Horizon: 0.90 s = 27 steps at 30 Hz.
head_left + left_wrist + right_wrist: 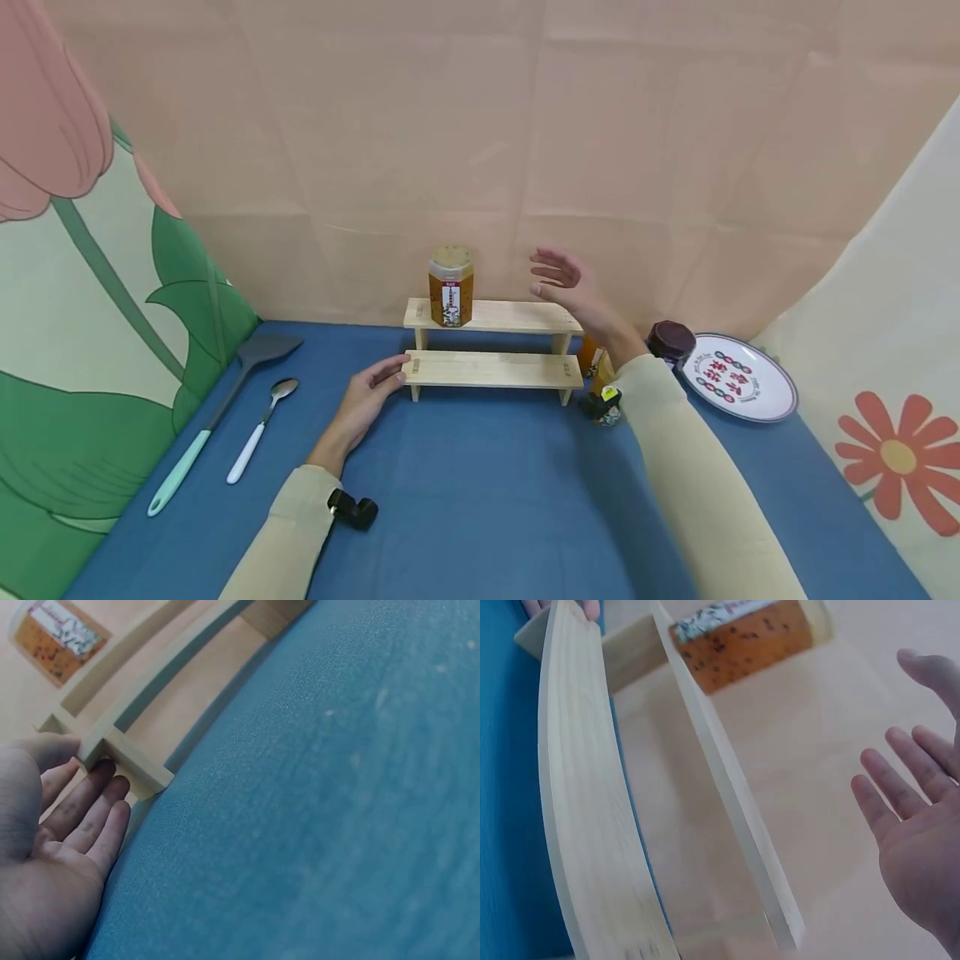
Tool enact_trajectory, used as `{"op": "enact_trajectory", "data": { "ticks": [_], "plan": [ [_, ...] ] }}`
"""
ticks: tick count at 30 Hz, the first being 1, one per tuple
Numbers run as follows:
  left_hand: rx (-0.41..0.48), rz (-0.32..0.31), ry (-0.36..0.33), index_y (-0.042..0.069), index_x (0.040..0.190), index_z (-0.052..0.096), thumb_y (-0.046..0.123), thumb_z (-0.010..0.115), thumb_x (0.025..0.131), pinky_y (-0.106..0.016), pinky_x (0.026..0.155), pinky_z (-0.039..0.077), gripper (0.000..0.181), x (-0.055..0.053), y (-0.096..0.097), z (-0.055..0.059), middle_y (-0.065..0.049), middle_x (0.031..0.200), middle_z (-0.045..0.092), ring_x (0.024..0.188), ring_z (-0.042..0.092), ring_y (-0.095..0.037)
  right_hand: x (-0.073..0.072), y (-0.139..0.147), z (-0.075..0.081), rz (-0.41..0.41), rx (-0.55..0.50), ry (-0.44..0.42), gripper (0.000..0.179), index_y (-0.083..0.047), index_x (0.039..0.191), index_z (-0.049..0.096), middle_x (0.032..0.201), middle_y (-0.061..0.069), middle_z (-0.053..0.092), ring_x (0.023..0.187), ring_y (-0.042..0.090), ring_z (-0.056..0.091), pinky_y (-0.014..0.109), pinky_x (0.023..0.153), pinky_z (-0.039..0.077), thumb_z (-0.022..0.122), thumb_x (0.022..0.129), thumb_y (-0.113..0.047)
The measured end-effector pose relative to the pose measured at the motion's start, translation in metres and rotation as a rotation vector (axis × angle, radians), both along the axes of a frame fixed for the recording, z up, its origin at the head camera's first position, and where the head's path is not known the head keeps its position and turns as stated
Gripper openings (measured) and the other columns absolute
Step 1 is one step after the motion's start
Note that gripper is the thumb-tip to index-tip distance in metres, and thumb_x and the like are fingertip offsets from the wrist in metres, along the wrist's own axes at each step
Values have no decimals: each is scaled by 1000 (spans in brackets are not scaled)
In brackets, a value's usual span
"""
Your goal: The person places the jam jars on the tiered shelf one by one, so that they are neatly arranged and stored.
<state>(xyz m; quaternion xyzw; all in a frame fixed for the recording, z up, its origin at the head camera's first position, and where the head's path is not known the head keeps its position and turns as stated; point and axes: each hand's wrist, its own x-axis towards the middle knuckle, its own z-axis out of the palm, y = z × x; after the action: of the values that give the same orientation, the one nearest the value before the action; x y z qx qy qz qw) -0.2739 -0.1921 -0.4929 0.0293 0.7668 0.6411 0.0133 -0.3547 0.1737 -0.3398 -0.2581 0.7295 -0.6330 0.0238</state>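
Note:
A pale two-step wooden shelf [491,369] stands on the blue cloth. My left hand [369,402] holds the left end of its lower step, and in the left wrist view the thumb and fingertips [120,787] meet at that corner. A jar [451,292] of orange, dark-flecked contents with a white label sits upright on the upper step, toward the left. Over the upper step's right end my right hand [566,283] hovers with nothing in it. The right wrist view shows its fingers [907,784] spread, apart from the shelf and the jar [750,645].
Right of the shelf, my right forearm partly hides an orange jar [589,354] and a dark-lidded container [602,407]. Farther right are a dark-lidded jar [671,340] and a white plate [776,392] with red print. A spatula [180,473] and a spoon [247,452] lie at left.

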Motion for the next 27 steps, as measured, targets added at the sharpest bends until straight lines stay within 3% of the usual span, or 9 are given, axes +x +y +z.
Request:
{"op": "enact_trajectory", "data": {
  "ticks": [4, 10, 17, 27],
  "plan": [
    [0, -11, 3, 17, 149, 55, 32, 61, 106, -45, 118, 44, 47, -1, 0, 0, -9, 154, 53, 138, 52, -25, 9, 28, -1, -37, 19, 13, 67, -6, 159, 33, 163, 22, 38, 150, 39, 39, 33, 116, 47, 66, 101, -9],
    [-7, -1, 2, 18, 149, 56, 33, 61, 105, -45, 118, 44, 47, -1, -1, 0, -8, 154, 53, 138, 52, -25, 23, 70, -7, -135, 97, 5, 67, -14, 160, 36, 163, 16, 40, 149, 31, 43, 45, 120, 43, 68, 101, -18],
    [-10, 4, -12, 18, 149, 56, 32, 62, 105, -48, 120, 42, 47, 0, -2, -2, -8, 156, 52, 140, 50, -27, 38, 114, -16, -239, 99, -9, 61, -23, 156, 44, 161, 13, 45, 147, 28, 46, 13, 101, 50, 69, 100, -18],
    [-9, -4, -12, 19, 149, 56, 32, 62, 105, -45, 119, 42, 46, -4, -3, -3, -6, 157, 51, 141, 50, -25, 58, 169, -30, -307, -19, -70, 63, -19, 155, 45, 147, -7, 57, 139, 15, 51, 11, 96, 53, 71, 98, -9]
  ]
}}
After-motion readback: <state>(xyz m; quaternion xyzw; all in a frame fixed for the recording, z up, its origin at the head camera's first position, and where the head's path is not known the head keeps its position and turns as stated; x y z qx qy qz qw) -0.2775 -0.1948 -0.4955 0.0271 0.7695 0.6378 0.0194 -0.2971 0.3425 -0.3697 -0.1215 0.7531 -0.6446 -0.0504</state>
